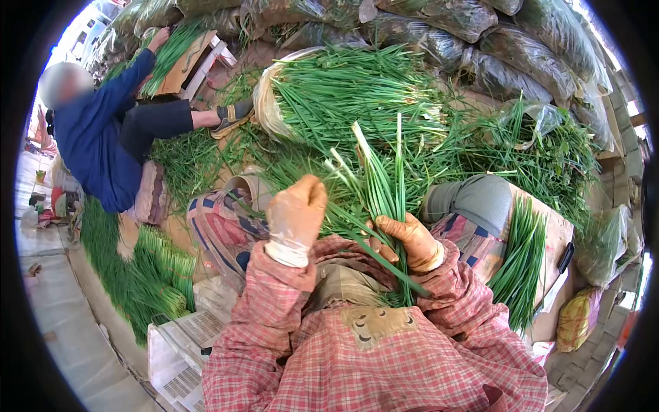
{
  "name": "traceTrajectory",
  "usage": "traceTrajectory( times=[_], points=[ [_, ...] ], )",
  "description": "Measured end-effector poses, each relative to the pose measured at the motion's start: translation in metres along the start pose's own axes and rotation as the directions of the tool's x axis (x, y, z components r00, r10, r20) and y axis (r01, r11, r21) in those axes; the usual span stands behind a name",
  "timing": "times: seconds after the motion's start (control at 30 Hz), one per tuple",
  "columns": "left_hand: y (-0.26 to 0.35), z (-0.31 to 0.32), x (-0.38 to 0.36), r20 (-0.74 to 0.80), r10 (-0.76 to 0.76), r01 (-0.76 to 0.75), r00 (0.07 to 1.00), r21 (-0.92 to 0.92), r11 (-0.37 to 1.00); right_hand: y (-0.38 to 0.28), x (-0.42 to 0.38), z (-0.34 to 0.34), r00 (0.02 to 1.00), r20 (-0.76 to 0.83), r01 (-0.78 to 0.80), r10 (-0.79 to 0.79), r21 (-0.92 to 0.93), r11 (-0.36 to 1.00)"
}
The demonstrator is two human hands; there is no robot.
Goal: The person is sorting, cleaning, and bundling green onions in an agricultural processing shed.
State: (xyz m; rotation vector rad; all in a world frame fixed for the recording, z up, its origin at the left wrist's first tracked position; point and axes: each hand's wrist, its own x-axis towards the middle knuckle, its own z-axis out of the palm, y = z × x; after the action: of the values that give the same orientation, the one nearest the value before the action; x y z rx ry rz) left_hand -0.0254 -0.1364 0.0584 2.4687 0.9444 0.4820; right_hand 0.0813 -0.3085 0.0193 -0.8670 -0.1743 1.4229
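My right hand [406,240], in a thin soiled glove, is wrapped round a bunch of chives [384,182]. The pale stem ends point up and away from me, and the green leaves hang down towards my lap. My left hand [296,211], gloved too, is raised to the left of the bunch and apart from it. Its fingers are bent together and slightly blurred; whether a thin leaf is between them I cannot make out. One long leaf slants across the front of the bunch. Beyond both hands lies a large heap of chives [350,89] on a plastic wrap.
Stuffed plastic sacks [439,31] line the back. Loose trimmings [542,151] lie at right. A board [552,237] beside my right knee carries more chives [518,264]. Tied bundles [161,271] lie at left near a white crate [182,333]. Another person [103,137] sits at upper left, reaching towards chives.
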Motion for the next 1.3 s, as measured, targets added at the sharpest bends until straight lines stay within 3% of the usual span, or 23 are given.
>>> traceTrajectory(
  times=[0.07, 0.1, 0.2, 0.23, 0.33, 0.37, 0.43, 0.53, 0.67, 0.8, 0.87, 0.93, 1.07, 1.13, 1.17, 1.23, 1.27, 1.3],
  points=[
    [0.006, -0.01, 0.001, 0.078, -0.119, 0.132, 0.99, -0.184, 0.974, 0.003, -0.001, -0.006, 0.999, 0.033, 0.002, -0.001, -0.037, 0.999],
    [0.008, -0.014, 0.001, -0.065, 0.018, -0.032, 0.998, -0.219, 0.975, 0.004, -0.002, -0.006, 0.999, 0.031, -0.006, 0.007, -0.03, 1.0],
    [0.029, -0.028, 0.0, -0.217, 0.317, -0.357, 0.923, -0.179, 0.917, 0.005, -0.003, -0.001, 1.0, 0.017, -0.018, 0.018, 0.006, 1.0],
    [0.038, -0.03, -0.002, -0.142, 0.4, -0.418, 0.905, -0.127, 0.9, 0.004, -0.003, -0.003, 0.998, 0.038, -0.052, 0.051, 0.021, 0.998],
    [0.033, -0.002, -0.005, 0.032, 0.259, -0.25, 0.965, -0.164, 0.954, 0.004, -0.007, 0.007, 0.999, -0.008, 0.039, -0.039, 0.082, 0.996],
    [0.03, 0.003, -0.006, 0.055, 0.205, -0.182, 0.977, -0.287, 0.941, 0.005, -0.008, 0.003, 0.999, 0.017, 0.036, -0.037, 0.086, 0.996],
    [0.03, 0.009, -0.011, 0.134, 0.112, -0.027, 0.985, -0.516, 0.856, 0.007, -0.008, 0.002, 0.999, 0.018, 0.036, -0.037, 0.078, 0.996],
    [0.04, 0.01, -0.013, 0.266, -0.051, 0.209, 0.963, -0.613, 0.762, 0.01, -0.008, 0.004, 0.999, -0.026, 0.038, -0.037, 0.059, 0.998],
    [0.028, 0.021, -0.011, 0.115, 0.097, -0.05, 0.989, -0.36, 0.932, 0.014, -0.004, -0.003, 0.999, -0.034, -0.005, 0.005, 0.02, 1.0],
    [0.027, 0.019, -0.002, 0.051, 0.102, -0.065, 0.993, -0.48, 0.875, 0.009, -0.005, -0.002, 0.999, -0.049, -0.017, 0.02, 0.076, 0.997],
    [0.022, 0.006, 0.007, 0.079, 0.016, 0.026, 0.997, -0.503, 0.864, 0.004, -0.008, -0.006, 0.998, -0.054, -0.022, 0.026, 0.073, 0.997],
    [0.006, -0.006, 0.019, 0.119, -0.076, 0.132, 0.99, -0.592, 0.795, 0.007, -0.01, -0.016, 0.997, 0.056, -0.049, 0.045, 0.079, 0.996],
    [-0.047, -0.034, 0.046, -0.114, -0.172, 0.094, 0.978, -0.496, 0.863, 0.012, -0.016, -0.021, 0.984, 0.174, -0.066, 0.032, 0.192, 0.979],
    [-0.08, -0.049, 0.056, -0.235, -0.212, 0.154, 0.949, -0.243, 0.958, 0.009, -0.021, -0.022, 0.981, 0.193, -0.082, 0.03, 0.264, 0.961],
    [-0.106, -0.052, 0.057, -0.194, -0.16, 0.165, 0.968, 0.013, 0.986, 0.008, -0.021, -0.024, 0.971, 0.237, -0.093, 0.028, 0.27, 0.958],
    [-0.137, -0.052, 0.056, -0.078, -0.09, 0.117, 0.993, 0.505, 0.855, 0.005, -0.024, -0.022, 0.986, 0.164, -0.065, 0.035, 0.183, 0.981],
    [-0.135, -0.049, 0.047, -0.022, -0.09, 0.091, 0.996, 0.415, 0.905, 0.003, -0.023, -0.02, 0.991, 0.127, -0.048, 0.03, 0.139, 0.989],
    [-0.127, -0.038, 0.038, -0.081, 0.069, -0.04, 0.994, 0.315, 0.948, 0.001, -0.022, -0.018, 0.993, 0.117, -0.022, 0.01, 0.104, 0.994]
  ],
)
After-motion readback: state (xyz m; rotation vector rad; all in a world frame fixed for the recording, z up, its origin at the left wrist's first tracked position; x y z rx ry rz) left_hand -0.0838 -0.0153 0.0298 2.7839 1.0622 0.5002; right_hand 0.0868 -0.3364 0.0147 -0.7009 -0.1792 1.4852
